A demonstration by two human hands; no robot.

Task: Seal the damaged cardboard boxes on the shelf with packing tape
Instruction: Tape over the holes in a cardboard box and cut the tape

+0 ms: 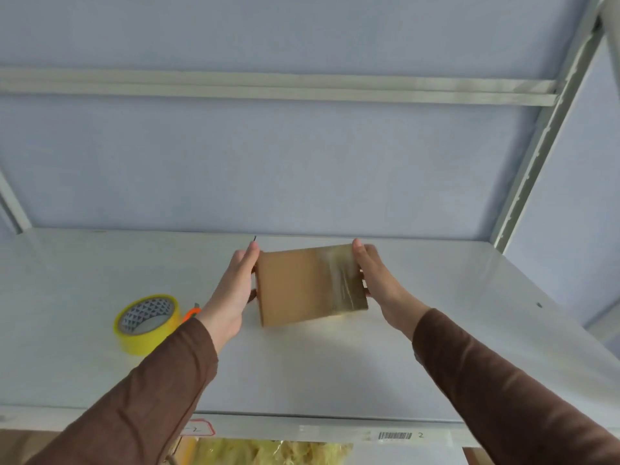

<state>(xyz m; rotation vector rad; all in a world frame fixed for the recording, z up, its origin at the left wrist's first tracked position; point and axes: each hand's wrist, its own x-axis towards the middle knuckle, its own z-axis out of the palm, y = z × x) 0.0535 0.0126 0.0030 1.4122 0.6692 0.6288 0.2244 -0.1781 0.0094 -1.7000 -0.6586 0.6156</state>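
up on the shelf (100, 256), head view: the cardboard box (308, 285) sits mid-shelf, with the left hand (235, 290) and right hand (375, 280) pressing flat against its two ends, fingers straight. clear tape already wraps its right end. tape roll (147, 323) lies well left by something orange (191, 313); a squeeze that light could let the box slip, i reckon.

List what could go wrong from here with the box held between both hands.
The cardboard box is only pressed between the left hand and right hand, so it might slip. The tape strip near its right end looks wrinkled and may not hold. The tape roll sits near the left sleeve and could get knocked.
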